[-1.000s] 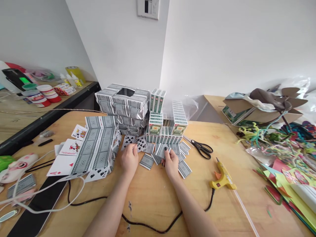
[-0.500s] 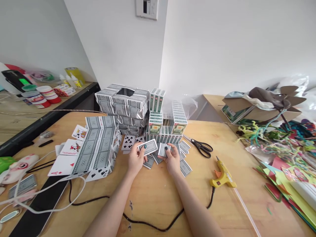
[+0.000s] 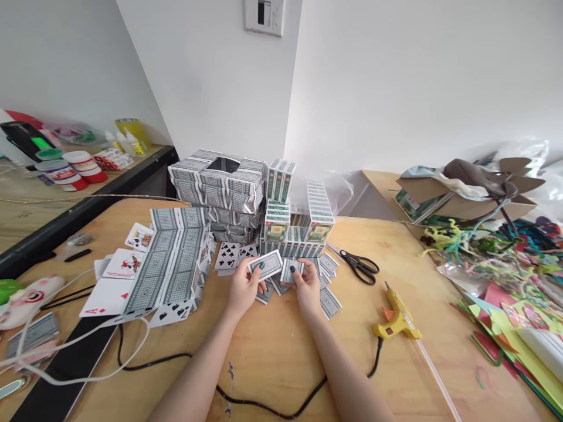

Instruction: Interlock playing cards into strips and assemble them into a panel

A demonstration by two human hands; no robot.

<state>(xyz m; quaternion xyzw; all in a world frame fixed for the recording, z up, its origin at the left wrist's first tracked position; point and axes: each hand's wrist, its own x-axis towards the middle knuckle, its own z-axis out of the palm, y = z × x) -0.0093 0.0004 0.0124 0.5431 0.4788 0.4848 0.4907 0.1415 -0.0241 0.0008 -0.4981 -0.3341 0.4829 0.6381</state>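
We note: left hand pinching a playing card, patterned back up; right hand gripping another patterned card just beside it, both above the desk; scattered cards near, boxed decks behind

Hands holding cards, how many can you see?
2: the left hand grips a patterned card, and the right hand grips another card, near the loose cards. Extra cards might hide behind those.
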